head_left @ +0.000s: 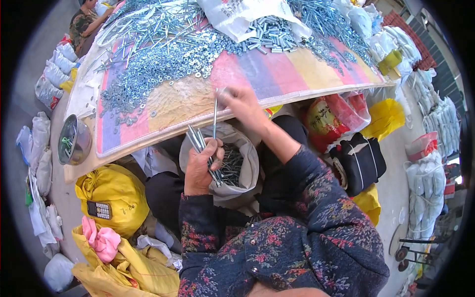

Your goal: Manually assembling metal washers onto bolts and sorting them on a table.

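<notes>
My left hand (202, 166) is closed around a bundle of long metal bolts (198, 140), their ends sticking up and out below the fist. Just above and to the right, my right hand (242, 106) pinches the top of a single long bolt (215, 119), which hangs upright beside the table edge. Blur at the fingertips hides whether a washer is on it. Beneath both hands stands an open white sack (249, 168) with many bolts (230, 166) inside. Loose washers (170, 62) lie spread on the striped cloth (247, 69) nearby.
Heaps of long bolts (153, 24) and short metal sleeves (272, 34) cover the table's far side. A metal bowl (79, 141) sits at its left corner. A yellow bag (116, 193) with a phone (99, 210) is at left, a black bag (358, 163) at right. Another person (81, 24) stands far left.
</notes>
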A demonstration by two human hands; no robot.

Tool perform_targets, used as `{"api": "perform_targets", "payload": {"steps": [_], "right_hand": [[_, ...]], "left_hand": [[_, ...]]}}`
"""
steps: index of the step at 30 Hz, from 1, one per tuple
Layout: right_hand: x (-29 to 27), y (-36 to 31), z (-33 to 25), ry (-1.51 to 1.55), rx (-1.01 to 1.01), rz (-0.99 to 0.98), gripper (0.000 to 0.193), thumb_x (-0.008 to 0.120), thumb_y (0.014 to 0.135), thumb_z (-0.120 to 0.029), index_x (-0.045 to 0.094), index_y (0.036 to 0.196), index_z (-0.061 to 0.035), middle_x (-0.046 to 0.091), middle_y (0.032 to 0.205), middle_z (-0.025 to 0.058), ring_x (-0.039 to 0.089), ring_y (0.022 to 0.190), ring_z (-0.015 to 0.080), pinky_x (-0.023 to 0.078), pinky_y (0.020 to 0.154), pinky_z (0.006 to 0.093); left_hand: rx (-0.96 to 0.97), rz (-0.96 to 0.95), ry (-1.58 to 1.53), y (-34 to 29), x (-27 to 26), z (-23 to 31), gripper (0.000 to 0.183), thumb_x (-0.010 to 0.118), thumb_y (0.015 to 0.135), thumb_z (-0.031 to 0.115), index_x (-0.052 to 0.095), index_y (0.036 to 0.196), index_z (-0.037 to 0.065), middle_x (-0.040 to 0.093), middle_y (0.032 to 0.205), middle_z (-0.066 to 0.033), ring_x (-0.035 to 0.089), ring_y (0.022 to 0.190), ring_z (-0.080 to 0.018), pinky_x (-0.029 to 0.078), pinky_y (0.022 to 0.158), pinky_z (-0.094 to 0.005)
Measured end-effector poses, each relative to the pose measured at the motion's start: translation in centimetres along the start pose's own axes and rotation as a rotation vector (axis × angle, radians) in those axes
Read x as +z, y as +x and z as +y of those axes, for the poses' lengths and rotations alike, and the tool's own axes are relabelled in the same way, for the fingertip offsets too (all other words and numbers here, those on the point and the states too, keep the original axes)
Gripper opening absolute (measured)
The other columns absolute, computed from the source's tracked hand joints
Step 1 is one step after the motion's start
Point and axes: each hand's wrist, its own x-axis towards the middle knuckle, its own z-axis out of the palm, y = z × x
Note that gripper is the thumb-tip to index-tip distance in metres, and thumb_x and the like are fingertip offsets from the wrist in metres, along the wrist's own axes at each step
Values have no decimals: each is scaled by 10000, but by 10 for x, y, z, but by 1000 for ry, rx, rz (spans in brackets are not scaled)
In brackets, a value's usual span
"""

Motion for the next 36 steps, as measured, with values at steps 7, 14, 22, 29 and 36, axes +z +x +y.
{"api": "perform_targets", "payload": {"steps": [7,14,22,29,36], "right_hand": [[-126,116,55,-738,1,407,252,569,862,-227,671,877,2,666,813,195,660,812,292,504,718,425],[-125,145,67,-1042,110,293,290,562,827,-247,677,915,4,661,955,254,637,927,396,508,790,459],[-247,66,1,722,-68,497,262,509,968,-135,533,1139,62,649,793,133,542,603,96,434,535,195],[-75,10,-16,709,210,-281,294,509,924,-60,530,1194,54,669,938,222,484,553,108,430,547,224],[2,9,-10,619,115,-243,227,490,980,-108,548,1118,62,671,967,233,654,650,149,552,625,222]], "left_hand": [[-34,47,-33,4,0,-1,217,614,923,203,575,894,-8,568,656,-53,401,400,-60,298,377,-166],[-4,131,15,4,-5,-1,229,624,917,204,605,913,-24,568,669,-47,397,417,-56,304,383,-164],[71,135,91,-5,-2,11,230,599,921,166,613,1030,-37,599,687,-62,389,432,-44,279,399,-177],[115,155,74,-3,-5,6,195,605,913,152,632,960,-35,576,670,-48,432,479,-53,301,407,-170],[175,187,166,-16,-12,9,195,632,905,176,648,928,-17,582,686,-26,444,516,-33,302,400,-154]]}}
